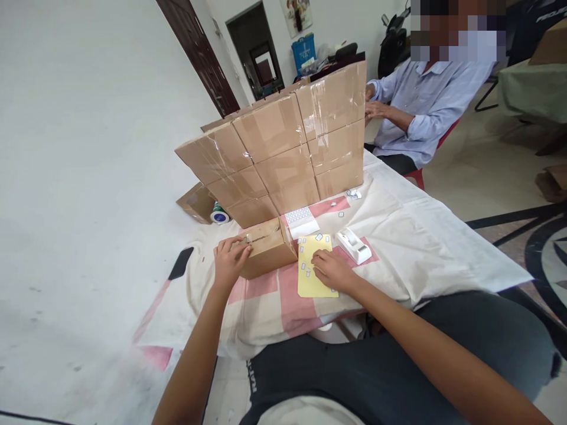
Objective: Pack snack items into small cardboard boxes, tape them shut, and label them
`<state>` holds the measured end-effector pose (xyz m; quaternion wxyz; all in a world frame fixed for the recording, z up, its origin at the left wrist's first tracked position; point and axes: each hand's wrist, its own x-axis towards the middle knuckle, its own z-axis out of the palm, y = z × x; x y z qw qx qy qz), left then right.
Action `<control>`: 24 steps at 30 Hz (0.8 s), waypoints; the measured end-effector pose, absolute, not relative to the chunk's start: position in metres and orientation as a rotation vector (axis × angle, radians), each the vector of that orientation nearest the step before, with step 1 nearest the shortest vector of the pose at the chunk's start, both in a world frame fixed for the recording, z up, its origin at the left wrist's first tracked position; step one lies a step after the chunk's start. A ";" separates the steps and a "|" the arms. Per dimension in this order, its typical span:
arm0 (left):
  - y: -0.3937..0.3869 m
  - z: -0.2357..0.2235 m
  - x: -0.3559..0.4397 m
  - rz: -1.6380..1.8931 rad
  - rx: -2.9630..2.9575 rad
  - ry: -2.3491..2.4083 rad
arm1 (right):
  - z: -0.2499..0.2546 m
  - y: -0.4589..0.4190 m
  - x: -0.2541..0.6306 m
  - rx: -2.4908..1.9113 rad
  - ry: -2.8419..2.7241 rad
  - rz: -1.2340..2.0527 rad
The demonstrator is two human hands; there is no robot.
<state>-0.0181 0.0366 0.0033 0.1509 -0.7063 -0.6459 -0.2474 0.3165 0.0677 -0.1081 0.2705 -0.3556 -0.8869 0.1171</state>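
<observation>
A closed brown cardboard box lies in front of me on the cloth. My left hand is closed over its left end, fingers on the top edge. To the right of the box is a yellow sheet dotted with several small white labels with dark borders. My right hand is on this sheet, its fingers bent together at the surface; whatever may be between the fingertips is hidden. A white label sheet lies behind the box, and a white tape dispenser stands right of the yellow sheet.
Stacked, taped cardboard boxes form a wall across the table. A tape roll and a black phone are at left. Backing scraps lie at right. Another person sits beyond the boxes. The cloth-covered table ends at right.
</observation>
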 end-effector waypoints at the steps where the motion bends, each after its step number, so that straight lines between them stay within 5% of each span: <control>1: 0.038 0.005 -0.018 -0.700 -2.023 -1.871 | -0.109 0.068 0.316 -0.959 -2.390 0.312; 9: 0.055 0.030 -0.030 -0.300 -2.176 -2.219 | -0.109 0.068 0.317 -0.967 -2.387 0.336; 14: 0.040 0.031 -0.001 -0.648 -2.042 -1.972 | -0.109 0.069 0.319 -1.013 -2.341 0.332; 17: 0.028 0.010 0.045 -0.985 -2.147 -1.810 | -0.111 0.072 0.321 -1.081 -2.200 0.352; 24: 0.078 -0.076 0.168 -0.946 -2.733 -1.613 | -0.108 0.077 0.326 -1.138 -1.850 0.516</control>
